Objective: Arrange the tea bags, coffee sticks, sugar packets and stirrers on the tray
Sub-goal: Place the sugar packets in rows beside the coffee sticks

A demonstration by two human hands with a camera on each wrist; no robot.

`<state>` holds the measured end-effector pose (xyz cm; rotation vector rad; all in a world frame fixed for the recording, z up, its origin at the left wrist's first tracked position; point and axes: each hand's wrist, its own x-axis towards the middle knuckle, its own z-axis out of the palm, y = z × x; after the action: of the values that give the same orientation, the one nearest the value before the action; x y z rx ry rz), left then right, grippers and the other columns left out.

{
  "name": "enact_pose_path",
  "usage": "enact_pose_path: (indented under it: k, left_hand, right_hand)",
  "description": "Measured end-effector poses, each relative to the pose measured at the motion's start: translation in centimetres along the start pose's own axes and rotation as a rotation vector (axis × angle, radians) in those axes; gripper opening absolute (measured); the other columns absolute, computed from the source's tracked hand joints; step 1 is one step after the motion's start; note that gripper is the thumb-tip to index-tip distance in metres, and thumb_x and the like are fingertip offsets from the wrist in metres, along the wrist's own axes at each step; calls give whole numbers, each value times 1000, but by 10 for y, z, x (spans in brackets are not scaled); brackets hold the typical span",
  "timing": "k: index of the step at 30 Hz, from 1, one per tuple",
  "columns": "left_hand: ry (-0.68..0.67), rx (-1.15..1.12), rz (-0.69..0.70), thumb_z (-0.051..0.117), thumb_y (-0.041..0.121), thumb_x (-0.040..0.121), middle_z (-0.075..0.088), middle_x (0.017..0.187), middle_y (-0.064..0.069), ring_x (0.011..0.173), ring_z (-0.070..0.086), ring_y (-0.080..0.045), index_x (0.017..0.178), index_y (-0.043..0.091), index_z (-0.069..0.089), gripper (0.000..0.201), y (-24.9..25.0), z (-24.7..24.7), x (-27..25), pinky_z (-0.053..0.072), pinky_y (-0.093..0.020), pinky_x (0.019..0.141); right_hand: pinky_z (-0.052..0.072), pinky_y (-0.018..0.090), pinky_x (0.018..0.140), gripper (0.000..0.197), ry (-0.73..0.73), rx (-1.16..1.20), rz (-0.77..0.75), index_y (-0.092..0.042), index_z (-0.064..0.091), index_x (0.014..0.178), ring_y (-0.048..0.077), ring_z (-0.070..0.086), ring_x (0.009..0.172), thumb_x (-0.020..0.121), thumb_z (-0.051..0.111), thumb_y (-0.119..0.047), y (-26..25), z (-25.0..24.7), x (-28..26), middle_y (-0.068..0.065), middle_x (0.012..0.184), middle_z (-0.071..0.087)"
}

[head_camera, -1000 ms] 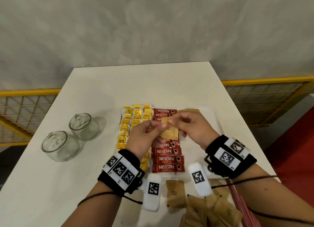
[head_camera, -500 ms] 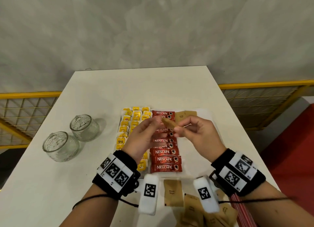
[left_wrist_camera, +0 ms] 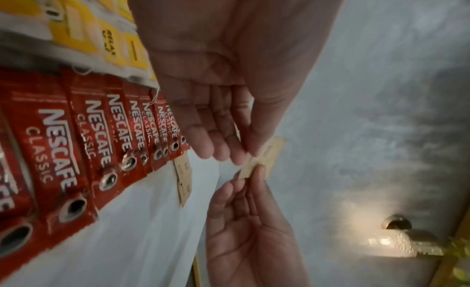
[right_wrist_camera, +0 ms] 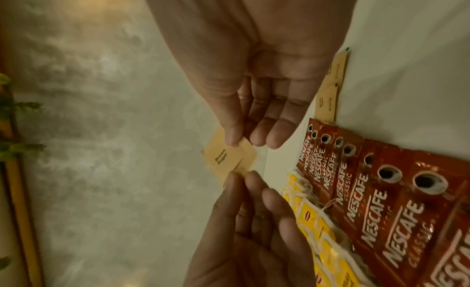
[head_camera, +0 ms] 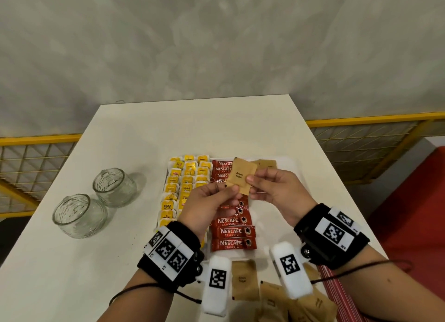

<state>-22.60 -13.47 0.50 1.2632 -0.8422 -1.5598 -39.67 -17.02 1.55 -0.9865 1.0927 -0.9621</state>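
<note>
A brown sugar packet (head_camera: 241,178) is held above the tray, printed side toward me. My left hand (head_camera: 228,189) pinches its lower corner and my right hand (head_camera: 250,180) pinches its right edge. In the left wrist view the packet (left_wrist_camera: 269,153) shows edge-on between both hands; in the right wrist view its face (right_wrist_camera: 225,160) shows. The white tray (head_camera: 290,171) holds yellow tea bags (head_camera: 186,177) in rows on the left, red coffee sticks (head_camera: 232,234) down the middle, and two sugar packets (head_camera: 267,163) at its far end.
Loose sugar packets (head_camera: 244,280) lie near the table's front edge, beside red-striped stirrers (head_camera: 337,300) at the right. Two glass jars (head_camera: 113,187) (head_camera: 79,215) stand left of the tray. Yellow mesh railings (head_camera: 361,141) flank the table.
Both hands have turned the sugar packet over, from edge-on to its printed face showing. It now sits a little farther out over the tray.
</note>
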Motion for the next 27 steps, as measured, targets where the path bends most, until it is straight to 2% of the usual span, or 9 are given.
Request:
enact_pose_path:
  k: [2, 4, 7, 9, 12, 14, 18, 22, 27]
  left_hand:
    - [-3, 82, 1, 71, 14, 85, 74, 81, -4, 69, 67, -9, 86, 11, 72, 4, -3, -2, 3, 57, -22, 60]
    - [61, 172, 32, 71, 13, 85, 72, 78, -2, 68, 66, -10, 88, 10, 72, 4, -6, -8, 7, 55, -22, 59]
    - [164, 320, 102, 69, 16, 87, 67, 75, -2, 67, 63, -11, 82, 13, 68, 6, -11, -21, 12, 50, -21, 57]
    - [188, 359, 112, 68, 17, 87, 67, 75, -1, 66, 63, -9, 79, 14, 66, 9, -12, -27, 13, 49, -20, 56]
    - [195, 387, 128, 68, 18, 88, 67, 73, 0, 67, 63, -11, 78, 16, 66, 10, -12, -31, 15, 49, -23, 58]
    - [185, 402, 144, 67, 18, 88, 66, 73, -1, 67, 62, -11, 78, 16, 65, 10, -12, -30, 15, 49, -23, 58]
    - [162, 415, 161, 66, 17, 89, 65, 74, -5, 66, 61, -11, 82, 14, 65, 8, -13, -30, 17, 49, -18, 55]
    - [156, 429, 172, 67, 18, 89, 67, 75, -7, 67, 61, -14, 83, 14, 67, 7, -15, -31, 19, 51, -23, 60]
    - [146, 460, 186, 67, 20, 88, 68, 76, -5, 69, 62, -15, 82, 17, 67, 7, -13, -31, 17, 51, -27, 64]
  right_hand:
    - [55, 23, 58, 3, 53, -57, -16, -5, 68, 85, 11, 59, 59, 85, 66, -3, -2, -5, 8, 1, 67, 67]
    - [53, 21, 53, 3, 197, -130, -58, -5, 67, 89, 10, 59, 57, 88, 65, -4, -5, -18, 23, 4, 73, 68]
    - [49, 21, 49, 10, 346, -251, -36, -11, 63, 81, 13, 55, 55, 89, 63, -5, 4, -43, 44, 7, 73, 63]
    - [49, 25, 52, 7, 318, -393, 69, -11, 64, 82, 16, 55, 57, 88, 65, -7, 18, -52, 51, 9, 77, 64]
    - [51, 31, 58, 4, 278, -531, 163, -9, 69, 89, 16, 57, 61, 88, 66, -12, 37, -56, 57, 7, 78, 67]
    - [50, 29, 58, 9, 294, -570, 179, -9, 70, 93, 15, 58, 61, 87, 68, -15, 43, -56, 62, 7, 80, 69]
    - [51, 30, 63, 8, 313, -650, 194, -13, 71, 84, 15, 57, 58, 83, 72, -20, 46, -55, 70, 5, 73, 68]
    - [53, 34, 72, 8, 314, -663, 188, -17, 70, 77, 15, 57, 58, 81, 73, -23, 48, -54, 73, 3, 73, 68]
    - [54, 33, 67, 9, 311, -649, 180, -16, 70, 79, 15, 56, 58, 80, 75, -23, 45, -55, 71, 4, 78, 70]
